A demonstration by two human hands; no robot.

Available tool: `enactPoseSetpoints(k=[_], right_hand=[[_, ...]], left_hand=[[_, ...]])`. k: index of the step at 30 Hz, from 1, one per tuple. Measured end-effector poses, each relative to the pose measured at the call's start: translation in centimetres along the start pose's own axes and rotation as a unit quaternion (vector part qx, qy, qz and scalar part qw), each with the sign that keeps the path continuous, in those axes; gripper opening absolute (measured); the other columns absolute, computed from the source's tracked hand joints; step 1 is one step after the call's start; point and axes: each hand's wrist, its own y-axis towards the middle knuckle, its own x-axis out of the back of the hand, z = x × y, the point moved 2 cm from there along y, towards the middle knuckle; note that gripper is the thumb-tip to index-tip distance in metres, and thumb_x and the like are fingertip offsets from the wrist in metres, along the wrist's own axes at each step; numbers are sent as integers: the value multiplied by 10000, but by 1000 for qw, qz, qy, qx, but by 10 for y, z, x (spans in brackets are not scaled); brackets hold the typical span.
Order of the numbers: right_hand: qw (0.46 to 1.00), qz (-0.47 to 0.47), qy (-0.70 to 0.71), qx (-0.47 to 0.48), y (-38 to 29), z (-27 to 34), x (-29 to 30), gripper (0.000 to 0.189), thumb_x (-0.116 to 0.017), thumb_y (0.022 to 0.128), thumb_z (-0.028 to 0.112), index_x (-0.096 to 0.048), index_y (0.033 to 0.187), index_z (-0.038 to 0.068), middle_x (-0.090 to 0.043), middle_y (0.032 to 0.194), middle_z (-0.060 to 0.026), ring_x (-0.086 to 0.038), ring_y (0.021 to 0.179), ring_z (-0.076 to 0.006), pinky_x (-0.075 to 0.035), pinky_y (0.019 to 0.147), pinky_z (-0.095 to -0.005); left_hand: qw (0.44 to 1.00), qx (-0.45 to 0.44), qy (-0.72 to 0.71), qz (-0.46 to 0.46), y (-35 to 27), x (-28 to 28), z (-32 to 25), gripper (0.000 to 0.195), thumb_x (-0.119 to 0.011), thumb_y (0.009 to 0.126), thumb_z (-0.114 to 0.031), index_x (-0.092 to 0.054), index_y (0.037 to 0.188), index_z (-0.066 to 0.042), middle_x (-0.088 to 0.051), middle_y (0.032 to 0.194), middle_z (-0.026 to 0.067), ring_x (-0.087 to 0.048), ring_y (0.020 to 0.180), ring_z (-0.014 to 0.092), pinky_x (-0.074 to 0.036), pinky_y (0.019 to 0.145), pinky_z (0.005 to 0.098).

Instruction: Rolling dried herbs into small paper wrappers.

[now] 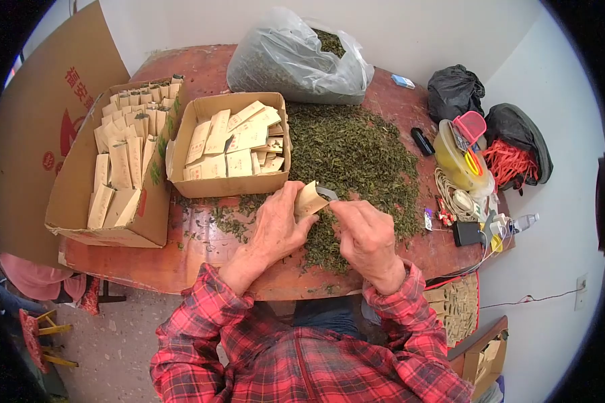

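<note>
My left hand [277, 221] grips a small kraft paper packet [310, 200] above the front of the table, its mouth facing right. My right hand [365, 234] is curled just beside that mouth. Between its fingers and the packet shows a grey curved implement [326, 192], perhaps a scoop; the hand hides most of it. A wide heap of dried green leaves [355, 156], which look like tea, spreads beneath and beyond both hands. Left of the heap, a cardboard box [227, 187] holds many flat paper packets [247, 136].
A longer carton [113, 234] of upright, leaf-filled packets [131, 146] stands at the left. Behind the heap sits a clear plastic bag [292, 65] of leaves. A plastic tub [448, 151], cables [448, 189] and black bags [456, 93] crowd the right side. A person's pink sleeve [35, 277] shows lower left.
</note>
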Motion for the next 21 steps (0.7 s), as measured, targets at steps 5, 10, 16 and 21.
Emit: enactPoseSetpoints(k=[5,10,16,21], right_hand=[[1000,-16,1,-3,2,-1,3,360,-667,775,-141,-726,1100,2,-741,935,-155,-735,791,-326,-582,659,-389],[998,-57,1,2,2,-6,12,308,-705,805,-131,-738,1081,2,-745,910,-153,-737,775,-313,-578,645,-371],[999,-20,33,3,2,3,2,322,-684,810,-104,-713,1114,-1,-729,914,-148,-722,783,-325,-571,650,-402],[995,-92,-7,-40,-10,-9,22,199,-660,943,-96,-739,1104,-8,-728,864,-142,-688,682,-226,-528,619,-316]], left_hand=[[1000,-2,-5,-1,0,0,-2,562,-846,807,-98,-520,1257,-12,-686,1058,269,-689,992,476,-560,838,490],[1000,0,-3,0,0,0,-3,564,-843,818,-122,-518,1265,-10,-672,1072,265,-671,1006,477,-546,856,498],[1000,1,4,-5,-2,3,4,542,-833,827,-158,-543,1259,-4,-652,1100,242,-649,1028,453,-533,883,490],[998,-41,5,-45,-3,0,1,595,-836,813,-185,-557,1298,15,-620,1204,242,-602,1145,441,-503,996,485]])
